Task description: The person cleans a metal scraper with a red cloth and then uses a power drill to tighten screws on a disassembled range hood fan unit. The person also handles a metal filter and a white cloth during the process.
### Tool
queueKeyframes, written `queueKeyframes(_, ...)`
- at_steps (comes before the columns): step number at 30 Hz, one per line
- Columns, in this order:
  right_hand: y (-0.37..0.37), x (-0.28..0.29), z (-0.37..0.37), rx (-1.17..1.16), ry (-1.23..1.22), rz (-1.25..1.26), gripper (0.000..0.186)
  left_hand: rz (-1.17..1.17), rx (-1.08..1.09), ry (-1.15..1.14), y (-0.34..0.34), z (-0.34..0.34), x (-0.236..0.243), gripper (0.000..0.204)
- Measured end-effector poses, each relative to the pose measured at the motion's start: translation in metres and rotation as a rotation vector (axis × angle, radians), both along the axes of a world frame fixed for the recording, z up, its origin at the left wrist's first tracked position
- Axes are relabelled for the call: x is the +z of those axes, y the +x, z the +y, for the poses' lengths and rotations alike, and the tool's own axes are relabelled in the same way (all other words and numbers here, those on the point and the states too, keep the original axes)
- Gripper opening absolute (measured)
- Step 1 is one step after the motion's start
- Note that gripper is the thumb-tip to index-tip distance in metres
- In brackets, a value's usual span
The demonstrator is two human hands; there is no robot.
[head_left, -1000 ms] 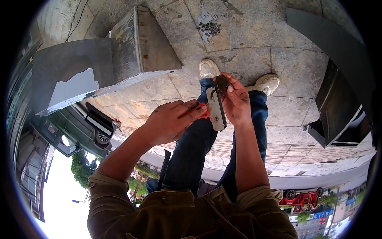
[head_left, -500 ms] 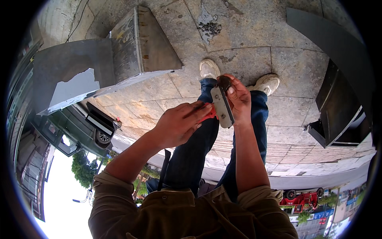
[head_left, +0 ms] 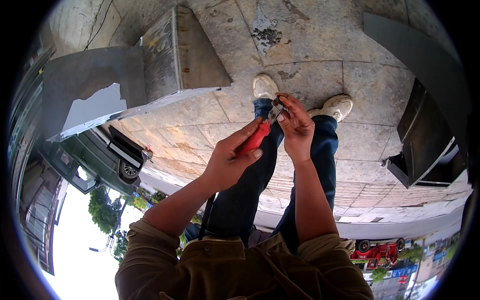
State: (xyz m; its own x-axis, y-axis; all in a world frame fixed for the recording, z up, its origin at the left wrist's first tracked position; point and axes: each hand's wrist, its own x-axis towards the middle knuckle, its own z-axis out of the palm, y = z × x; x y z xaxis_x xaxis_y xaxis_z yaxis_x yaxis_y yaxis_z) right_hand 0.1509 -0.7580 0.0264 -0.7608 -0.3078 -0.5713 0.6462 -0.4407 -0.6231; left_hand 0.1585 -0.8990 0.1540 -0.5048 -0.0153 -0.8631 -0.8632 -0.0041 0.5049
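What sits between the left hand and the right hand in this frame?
In the head view, a red-handled tool bridges them: the left hand grips its red handle, and the right hand pinches its metal tip.

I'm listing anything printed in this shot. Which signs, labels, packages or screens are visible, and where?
Blue sign: lower right edge, beside a red vehicle; small rectangle, too small to make out.
No packages, labels or screens show near the hands.

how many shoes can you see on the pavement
2. One white shoe is just left of the pliers' tip; the other white shoe sits to the right, beyond the right hand. Both are partly covered by the jeans.
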Motion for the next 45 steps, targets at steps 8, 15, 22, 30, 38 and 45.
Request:
queueKeyframes(8,0.004,0.003,-0.007,-0.002,0.092,-0.004,0.034,-0.232,0.360,0.159,-0.015,-0.005,-0.001,0.055)
queueKeyframes(15,-0.009,0.000,0.004,-0.210,-0.322,-0.419,0.029,0.175,-0.295,-0.163,-0.002,-0.021,0.000,0.056)
queueKeyframes(22,-0.006,-0.003,0.006,-0.173,-0.385,-0.450,0.033,0.464,-0.912,-0.353,-0.005,-0.026,0.001,0.060)
queueKeyframes(30,-0.003,-0.004,0.005,-0.055,-0.232,-0.337,0.034,0.377,-0.909,-0.304,-0.012,-0.019,0.006,0.057)
queueKeyframes(38,-0.003,0.000,0.004,-0.036,-0.095,-0.293,0.034,0.335,-0.831,-0.354,-0.010,-0.007,0.002,0.058)
queueKeyframes(45,-0.004,0.001,0.001,-0.078,-0.104,-0.335,0.033,0.375,-0.838,-0.353,-0.006,-0.011,-0.005,0.058)
